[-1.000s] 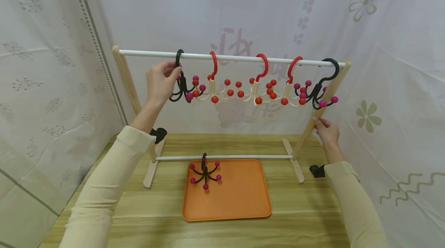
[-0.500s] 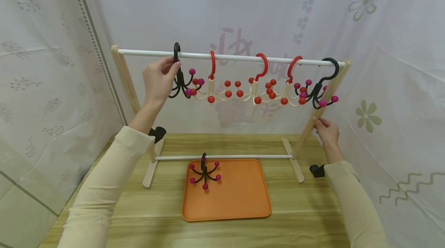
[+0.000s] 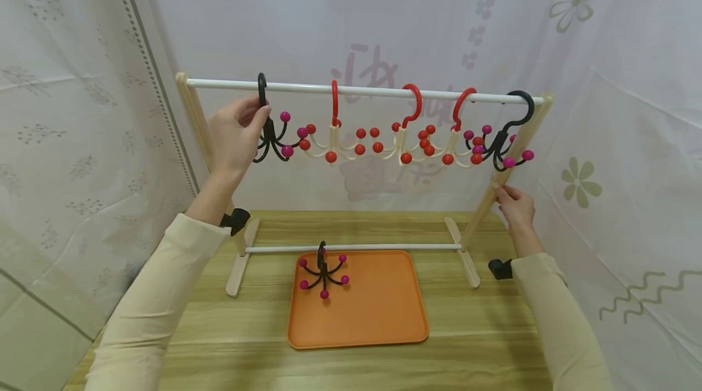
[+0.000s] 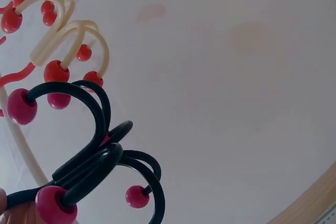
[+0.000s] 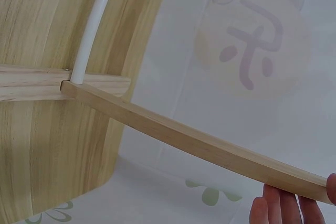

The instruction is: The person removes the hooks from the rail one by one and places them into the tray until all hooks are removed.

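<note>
At the left part of the white top rod (image 3: 219, 83), my left hand (image 3: 233, 138) pinches the stem of a black multi-arm hook hanger (image 3: 270, 135) with magenta ball tips. Its hook is at the rod. In the left wrist view the black arms (image 4: 86, 163) spread above my fingertips, low in the corner. My right hand (image 3: 517, 211) grips the right wooden post (image 3: 485, 205) of the rack, with thumb and fingers on either side of it in the right wrist view. Cream hangers with red hooks (image 3: 404, 135) hang along the rod, and another black hanger (image 3: 499, 150) hangs at its right end.
On the wooden table (image 3: 356, 369) lies an orange tray (image 3: 378, 299), with a black magenta-tipped hanger (image 3: 323, 275) at its left. Behind the tray runs the white lower rod (image 3: 384, 247) between the rack's wooden feet (image 3: 463, 254). A patterned white curtain (image 3: 307, 19) surrounds the table.
My left hand has moved left along the top rod with the black hanger, which rose slightly and came down again. My right hand has stayed on the post.
</note>
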`<state>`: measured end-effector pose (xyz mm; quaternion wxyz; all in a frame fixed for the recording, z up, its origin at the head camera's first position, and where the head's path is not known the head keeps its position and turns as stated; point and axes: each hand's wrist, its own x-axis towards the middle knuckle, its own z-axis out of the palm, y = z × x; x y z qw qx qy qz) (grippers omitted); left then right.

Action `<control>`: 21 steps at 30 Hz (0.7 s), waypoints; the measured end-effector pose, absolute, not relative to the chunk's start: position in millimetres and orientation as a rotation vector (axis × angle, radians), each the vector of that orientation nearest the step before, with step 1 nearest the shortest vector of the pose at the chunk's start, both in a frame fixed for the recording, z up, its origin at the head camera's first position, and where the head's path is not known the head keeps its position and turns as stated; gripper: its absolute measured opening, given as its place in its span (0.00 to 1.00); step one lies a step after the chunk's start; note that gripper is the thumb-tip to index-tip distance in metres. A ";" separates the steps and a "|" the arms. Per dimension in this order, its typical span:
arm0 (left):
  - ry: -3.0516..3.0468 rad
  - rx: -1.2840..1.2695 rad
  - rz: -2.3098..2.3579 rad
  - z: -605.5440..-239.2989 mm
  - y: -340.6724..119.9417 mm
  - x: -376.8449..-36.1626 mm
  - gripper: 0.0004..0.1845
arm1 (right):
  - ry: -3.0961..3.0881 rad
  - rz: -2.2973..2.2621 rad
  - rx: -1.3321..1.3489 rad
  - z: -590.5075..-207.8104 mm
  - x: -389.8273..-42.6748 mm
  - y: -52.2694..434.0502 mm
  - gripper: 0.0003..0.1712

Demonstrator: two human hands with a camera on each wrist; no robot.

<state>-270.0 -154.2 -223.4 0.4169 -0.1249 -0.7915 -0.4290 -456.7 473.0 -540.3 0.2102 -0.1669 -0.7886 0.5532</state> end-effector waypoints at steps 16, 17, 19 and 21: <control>-2.040 -0.278 -1.074 -271.2 -156.4 -266.7 0.12 | -2.161 1.748 -0.482 -493.7 -416.5 443.5 0.32; -2.033 -0.286 -1.088 -274.7 -154.6 -266.9 0.12 | -2.187 1.698 -0.478 -503.3 -424.9 450.1 0.34; -2.023 -0.303 -1.123 -282.0 -150.6 -267.2 0.11 | -2.185 1.609 -0.470 -522.5 -441.6 462.0 0.36; -2.014 -0.317 -1.170 -289.9 -146.3 -267.6 0.10 | -2.193 1.541 -0.449 -529.4 -447.6 466.0 0.37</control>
